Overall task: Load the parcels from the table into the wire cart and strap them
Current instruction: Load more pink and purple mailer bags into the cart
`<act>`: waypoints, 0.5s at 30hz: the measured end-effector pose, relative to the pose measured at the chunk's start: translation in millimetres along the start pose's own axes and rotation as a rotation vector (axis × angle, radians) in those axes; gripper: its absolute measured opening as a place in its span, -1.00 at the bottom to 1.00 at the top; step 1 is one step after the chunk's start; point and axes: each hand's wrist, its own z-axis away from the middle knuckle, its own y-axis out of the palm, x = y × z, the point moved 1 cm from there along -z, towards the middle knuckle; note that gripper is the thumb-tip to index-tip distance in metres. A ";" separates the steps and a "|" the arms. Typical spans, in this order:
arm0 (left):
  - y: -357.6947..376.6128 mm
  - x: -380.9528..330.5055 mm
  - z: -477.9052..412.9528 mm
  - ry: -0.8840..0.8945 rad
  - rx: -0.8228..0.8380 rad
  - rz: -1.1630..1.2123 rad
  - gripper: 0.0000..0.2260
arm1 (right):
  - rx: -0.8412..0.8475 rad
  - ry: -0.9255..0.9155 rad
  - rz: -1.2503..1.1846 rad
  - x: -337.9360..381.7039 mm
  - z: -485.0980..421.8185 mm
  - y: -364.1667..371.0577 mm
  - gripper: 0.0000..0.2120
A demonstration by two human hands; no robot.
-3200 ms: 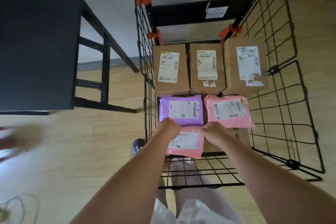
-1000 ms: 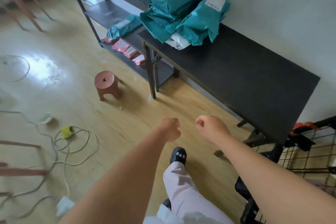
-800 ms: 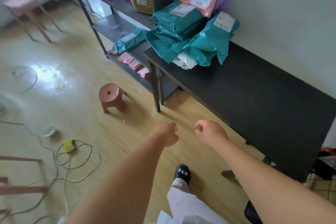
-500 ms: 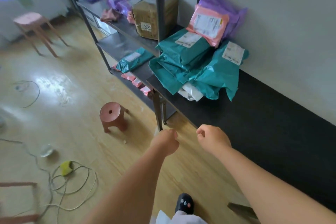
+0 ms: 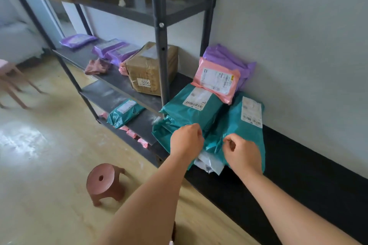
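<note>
The left hand [image 5: 187, 139] and the right hand [image 5: 242, 153] sit side by side just below the centre of the frame, a small gap between them. Both have their fingers curled in, and neither visibly holds a parcel. They hover in front of the near edge of a pile of teal parcels [image 5: 179, 125], and it cannot be told whether they touch it.

Directly above the left hand lies the upper teal parcel [image 5: 196, 108]. Its long axis slants from lower left to upper right, and its white label faces up at the upper-right end. Above and to the right of the right hand lies a second teal parcel [image 5: 246, 131]. Its long axis runs nearly straight up the frame, and its label is at the far end by the wall.

A white parcel [image 5: 209, 164] pokes out from under the pile between the two wrists. Further up, a pink parcel [image 5: 217, 79] leans label-out on purple parcels [image 5: 233, 59] against the wall.

All of these rest on the black tabletop [image 5: 298, 177], which runs toward the lower right. To the left stands a metal shelf rack [image 5: 159, 32] with a cardboard box [image 5: 147, 69]. A round stool [image 5: 102, 182] stands on the floor at lower left.
</note>
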 end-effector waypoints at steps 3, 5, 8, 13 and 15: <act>-17.3 3.8 -47.7 0.064 -0.045 0.056 -0.82 | -0.059 0.065 -0.004 19.1 -43.4 4.7 -0.91; -25.2 7.8 -75.1 0.069 -0.052 0.095 -0.82 | -0.088 0.104 -0.002 28.3 -67.7 9.4 -0.90; -31.2 14.9 -109.8 0.082 -0.021 0.130 -0.80 | -0.150 0.192 -0.035 34.3 -91.9 16.5 -0.88; -29.2 15.5 -159.3 0.070 0.055 0.252 -0.75 | -0.229 0.326 -0.080 35.8 -118.5 21.9 -0.87; -25.4 11.6 -173.3 0.050 0.081 0.341 -0.72 | -0.232 0.364 -0.095 33.6 -128.0 21.3 -0.85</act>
